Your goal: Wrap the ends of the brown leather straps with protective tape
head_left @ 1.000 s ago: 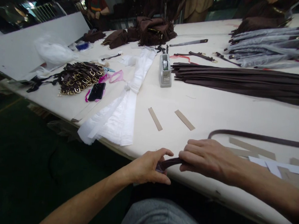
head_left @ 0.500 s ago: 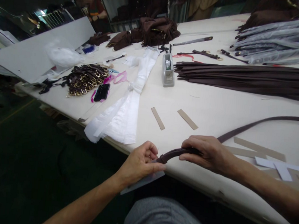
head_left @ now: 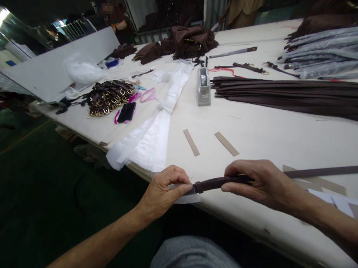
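Note:
A dark brown leather strap (head_left: 206, 185) with a small keeper loop runs between my two hands at the table's front edge. My left hand (head_left: 167, 189) pinches a translucent plastic sleeve (head_left: 189, 198) around the strap's left end, thumb and fingers together. My right hand (head_left: 256, 181) is wrapped round the strap farther along, and a bit of gold metal shows under its fingers. Beyond that hand the strap's long part lies off to the right over the table. The exact tip of the strap is hidden in my left hand.
Two tan strips, one left (head_left: 191, 142) and one right (head_left: 226, 143), lie ahead. Behind stands a tape dispenser (head_left: 204, 88). White plastic sleeves (head_left: 152, 142), a phone (head_left: 127, 112) and buckled straps (head_left: 107, 99) are leftward; long brown straps (head_left: 293, 93) rightward. A person (head_left: 121, 24) is at the back.
My left fingers have closed in a pinch on the sleeve at the strap's end. The strap between my hands is straighter, and its long part on the right has dropped lower. The view has shifted slightly.

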A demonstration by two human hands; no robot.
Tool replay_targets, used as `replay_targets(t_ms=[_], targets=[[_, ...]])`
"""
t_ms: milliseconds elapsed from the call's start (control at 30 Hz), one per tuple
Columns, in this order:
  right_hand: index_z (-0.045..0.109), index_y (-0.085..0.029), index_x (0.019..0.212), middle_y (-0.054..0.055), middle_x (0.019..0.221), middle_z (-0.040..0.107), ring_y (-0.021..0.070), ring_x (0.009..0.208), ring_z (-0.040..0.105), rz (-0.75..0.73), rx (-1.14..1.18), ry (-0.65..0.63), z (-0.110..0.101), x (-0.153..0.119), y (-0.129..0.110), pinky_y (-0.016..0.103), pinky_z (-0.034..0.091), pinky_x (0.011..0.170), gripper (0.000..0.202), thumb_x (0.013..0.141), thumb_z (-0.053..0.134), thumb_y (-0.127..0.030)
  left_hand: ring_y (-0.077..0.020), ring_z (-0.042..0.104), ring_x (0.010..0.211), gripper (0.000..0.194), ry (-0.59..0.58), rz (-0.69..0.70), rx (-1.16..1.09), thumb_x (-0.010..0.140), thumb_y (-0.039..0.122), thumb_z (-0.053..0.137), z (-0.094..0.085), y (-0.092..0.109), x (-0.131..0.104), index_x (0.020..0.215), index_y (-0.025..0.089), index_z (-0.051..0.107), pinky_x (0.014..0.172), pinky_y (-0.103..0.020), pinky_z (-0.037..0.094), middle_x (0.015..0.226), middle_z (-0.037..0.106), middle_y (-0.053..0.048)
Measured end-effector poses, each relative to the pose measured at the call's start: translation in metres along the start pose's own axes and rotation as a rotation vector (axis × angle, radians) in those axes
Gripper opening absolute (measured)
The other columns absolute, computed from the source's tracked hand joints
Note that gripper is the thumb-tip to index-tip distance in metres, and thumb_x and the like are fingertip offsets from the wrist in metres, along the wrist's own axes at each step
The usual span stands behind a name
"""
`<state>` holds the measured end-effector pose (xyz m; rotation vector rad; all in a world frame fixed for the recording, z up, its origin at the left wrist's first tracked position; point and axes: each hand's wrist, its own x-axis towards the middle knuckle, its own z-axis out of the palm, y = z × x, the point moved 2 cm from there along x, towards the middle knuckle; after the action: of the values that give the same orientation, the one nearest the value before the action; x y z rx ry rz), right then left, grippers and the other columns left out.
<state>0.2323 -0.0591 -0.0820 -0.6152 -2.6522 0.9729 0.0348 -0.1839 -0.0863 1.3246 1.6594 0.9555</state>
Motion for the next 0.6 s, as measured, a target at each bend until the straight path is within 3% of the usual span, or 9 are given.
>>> replay_targets(t_ms=[133, 300, 367, 500, 600], targets=[[0.06, -0.017, 0.079, -0.001, 0.061, 0.058, 0.0094, 0.05, 0.049, -0.019, -0.03, 0.003, -0.007, -0.002, -0.002, 0.02, 0.034, 0.047, 0.027, 0.081, 0.057, -0.044, -0.0135, 0.054, 0.075, 0.013, 0.022, 0.064, 0.05, 0.079, 0.028, 0.061, 0.002, 0.007, 0.005, 0.073, 0.017, 0.065, 0.071, -0.024, 0.041, 0.076, 0.058, -0.002], [0.059, -0.016, 0.081, 0.002, 0.064, 0.056, 0.0116, 0.056, 0.049, -0.31, -0.266, 0.079, -0.009, -0.009, -0.012, 0.022, 0.031, 0.05, 0.027, 0.087, 0.049, -0.041, -0.0101, 0.05, 0.064, 0.018, 0.009, -0.111, -0.203, 0.077, 0.033, 0.062, 0.009, 0.004, 0.009, 0.076, 0.015, 0.06, 0.061, -0.021, 0.039, 0.069, 0.056, 0.001], [0.059, -0.016, 0.081, 0.002, 0.062, 0.055, 0.0122, 0.054, 0.048, -0.355, -0.338, 0.101, -0.008, -0.007, -0.019, 0.023, 0.028, 0.049, 0.029, 0.089, 0.046, -0.04, -0.0098, 0.05, 0.065, 0.019, -0.018, -0.134, -0.259, 0.077, 0.034, 0.063, 0.014, 0.007, 0.01, 0.077, 0.015, 0.059, 0.062, -0.021, 0.04, 0.07, 0.056, 0.001], [0.057, -0.017, 0.082, 0.002, 0.067, 0.059, 0.013, 0.058, 0.052, -0.266, -0.23, -0.077, -0.004, 0.003, -0.029, 0.023, 0.031, 0.052, 0.032, 0.086, 0.048, -0.047, -0.0099, 0.05, 0.068, 0.018, -0.124, -0.096, -0.245, 0.08, 0.033, 0.059, 0.022, 0.016, 0.009, 0.081, 0.015, 0.06, 0.064, -0.021, 0.039, 0.074, 0.057, 0.001], [0.053, -0.018, 0.096, 0.002, 0.073, 0.062, 0.0139, 0.061, 0.055, -0.13, -0.113, -0.182, -0.01, 0.008, -0.025, 0.023, 0.035, 0.054, 0.032, 0.084, 0.051, -0.048, -0.0088, 0.048, 0.065, 0.016, -0.109, -0.099, -0.252, 0.082, 0.032, 0.057, 0.023, 0.015, 0.008, 0.081, 0.016, 0.058, 0.061, -0.02, 0.037, 0.072, 0.056, 0.002]])
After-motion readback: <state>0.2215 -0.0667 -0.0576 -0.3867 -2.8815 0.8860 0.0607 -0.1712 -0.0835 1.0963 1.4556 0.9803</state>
